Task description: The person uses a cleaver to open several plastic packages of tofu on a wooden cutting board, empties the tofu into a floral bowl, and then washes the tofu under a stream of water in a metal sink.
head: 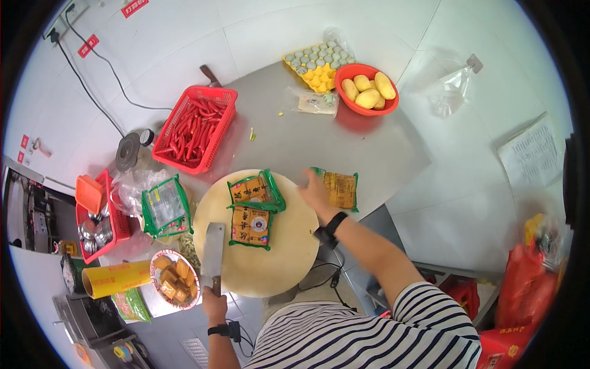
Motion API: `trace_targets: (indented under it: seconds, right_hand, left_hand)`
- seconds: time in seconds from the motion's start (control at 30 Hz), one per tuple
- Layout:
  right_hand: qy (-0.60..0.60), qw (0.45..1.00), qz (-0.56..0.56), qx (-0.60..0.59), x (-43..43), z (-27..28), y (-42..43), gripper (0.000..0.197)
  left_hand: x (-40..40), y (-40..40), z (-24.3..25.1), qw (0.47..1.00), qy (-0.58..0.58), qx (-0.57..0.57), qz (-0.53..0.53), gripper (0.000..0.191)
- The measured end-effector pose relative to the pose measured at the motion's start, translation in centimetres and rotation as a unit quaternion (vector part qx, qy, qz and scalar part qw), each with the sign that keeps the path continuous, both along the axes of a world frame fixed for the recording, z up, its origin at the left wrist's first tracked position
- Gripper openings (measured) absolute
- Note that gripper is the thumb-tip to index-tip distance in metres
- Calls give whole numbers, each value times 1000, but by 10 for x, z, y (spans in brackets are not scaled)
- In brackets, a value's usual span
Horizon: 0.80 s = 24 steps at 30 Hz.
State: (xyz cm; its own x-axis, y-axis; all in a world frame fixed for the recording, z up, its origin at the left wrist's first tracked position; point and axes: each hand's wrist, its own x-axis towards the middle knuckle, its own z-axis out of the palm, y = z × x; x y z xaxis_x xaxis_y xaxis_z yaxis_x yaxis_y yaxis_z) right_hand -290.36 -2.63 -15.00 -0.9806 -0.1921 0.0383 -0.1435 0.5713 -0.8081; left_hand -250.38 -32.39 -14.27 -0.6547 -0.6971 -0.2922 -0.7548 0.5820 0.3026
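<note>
My left hand [215, 305] grips the dark handle of a cleaver [213, 249], whose broad blade lies over the left part of a round cutting board [288, 249]. Two green-edged packs of brown tofu blocks lie on the board, the upper pack [251, 190] partly over the lower pack [250, 226]. At the board's upper right edge is my right hand [305, 181], its fingers apart and nothing seen in them. Just right of it, a third pack [341, 189] lies on the metal table [286, 143]; whether the hand touches it, I cannot tell.
Left stand a red basket of chillies [196, 131], an emptied-looking green-edged wrapper [167, 207], a bowl of brown blocks [175, 279], a yellow roll [117, 279] and a red basket with metal containers [99, 230]. Behind are an egg tray [318, 62] and a bowl of potatoes [367, 90].
</note>
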Motion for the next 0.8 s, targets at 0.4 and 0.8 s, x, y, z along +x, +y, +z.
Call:
trace_targets:
  seconds: [0.4, 0.8]
  right_hand:
    - [164, 758, 369, 512, -70, 19, 57, 19]
    - [-112, 788, 560, 232, 12, 189, 9, 16]
  left_hand:
    - [-10, 26, 51, 999, 21, 22, 17, 43]
    - [13, 19, 53, 996, 19, 54, 67, 26]
